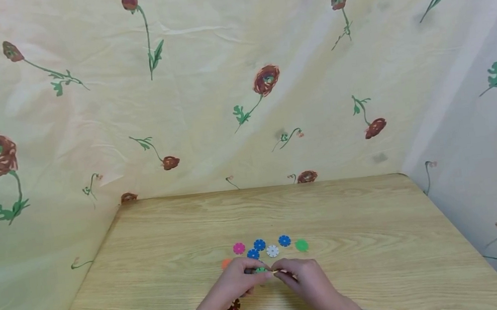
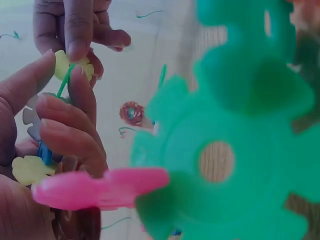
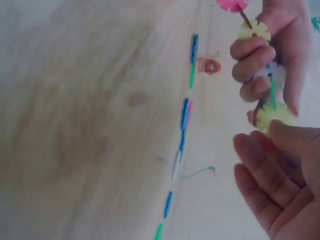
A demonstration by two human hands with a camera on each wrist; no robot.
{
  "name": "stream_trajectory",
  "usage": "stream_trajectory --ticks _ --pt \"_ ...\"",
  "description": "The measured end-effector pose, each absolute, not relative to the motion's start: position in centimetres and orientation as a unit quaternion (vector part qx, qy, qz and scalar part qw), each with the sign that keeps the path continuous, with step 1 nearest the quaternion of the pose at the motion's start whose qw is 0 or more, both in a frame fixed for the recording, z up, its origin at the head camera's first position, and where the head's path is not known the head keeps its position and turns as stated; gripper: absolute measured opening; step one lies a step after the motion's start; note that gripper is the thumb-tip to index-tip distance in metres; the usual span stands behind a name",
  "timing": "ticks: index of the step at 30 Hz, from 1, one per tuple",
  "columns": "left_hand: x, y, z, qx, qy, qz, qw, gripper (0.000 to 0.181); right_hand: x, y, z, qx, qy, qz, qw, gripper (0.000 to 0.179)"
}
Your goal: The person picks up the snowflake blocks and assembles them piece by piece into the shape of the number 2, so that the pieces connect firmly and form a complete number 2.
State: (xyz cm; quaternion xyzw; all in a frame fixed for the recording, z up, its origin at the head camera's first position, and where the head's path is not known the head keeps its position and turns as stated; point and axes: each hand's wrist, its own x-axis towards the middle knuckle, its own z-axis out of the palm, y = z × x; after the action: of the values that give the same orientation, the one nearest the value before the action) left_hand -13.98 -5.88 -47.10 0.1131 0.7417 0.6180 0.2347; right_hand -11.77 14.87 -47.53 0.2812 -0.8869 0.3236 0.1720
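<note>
My left hand (image 1: 236, 281) grips a chain of interlocking notched plastic discs. At its end, a green disc (image 3: 273, 92) is seen edge-on. My right hand (image 1: 309, 279) pinches a yellow disc (image 3: 267, 116) between thumb and fingers. The yellow disc meets the green one at its edge; how deep the slots engage is hard to tell. Within the left hand, a clear disc (image 2: 33, 120), a blue disc (image 2: 45, 153) and another yellow disc (image 2: 31, 170) show. The chain runs past the wrist through a brown disc (image 1: 234, 306), a pink disc (image 2: 100, 189) and a large blurred green disc (image 2: 175, 130).
Loose discs lie on the wooden table (image 1: 350, 215) beyond the hands: a pink disc (image 1: 239, 248), several blue ones, a white disc (image 1: 272, 251) and a green disc (image 1: 302, 245). An orange disc (image 1: 226, 263) is partly behind the left hand. Flowered cloth (image 1: 205, 89) surrounds the table.
</note>
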Motion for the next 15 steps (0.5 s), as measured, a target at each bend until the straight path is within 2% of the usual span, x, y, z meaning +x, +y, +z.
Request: stream_trajectory --ticks 5,9,15 --pt "-14.0 -6.4 -46.9 0.104 0.74 0.625 0.227 0.026 -12.7 15.9 -47.0 0.21 -0.923 0.302 0.115 0.015" --pt "-14.0 -6.9 -46.9 0.106 0.74 0.626 0.22 0.031 -14.0 17.1 -46.9 0.142 -0.944 0.284 0.089 0.019" --pt "-13.9 -7.1 -47.0 0.112 0.744 0.623 0.213 0.034 -15.2 18.4 -47.3 0.099 -0.967 0.232 0.044 0.038"
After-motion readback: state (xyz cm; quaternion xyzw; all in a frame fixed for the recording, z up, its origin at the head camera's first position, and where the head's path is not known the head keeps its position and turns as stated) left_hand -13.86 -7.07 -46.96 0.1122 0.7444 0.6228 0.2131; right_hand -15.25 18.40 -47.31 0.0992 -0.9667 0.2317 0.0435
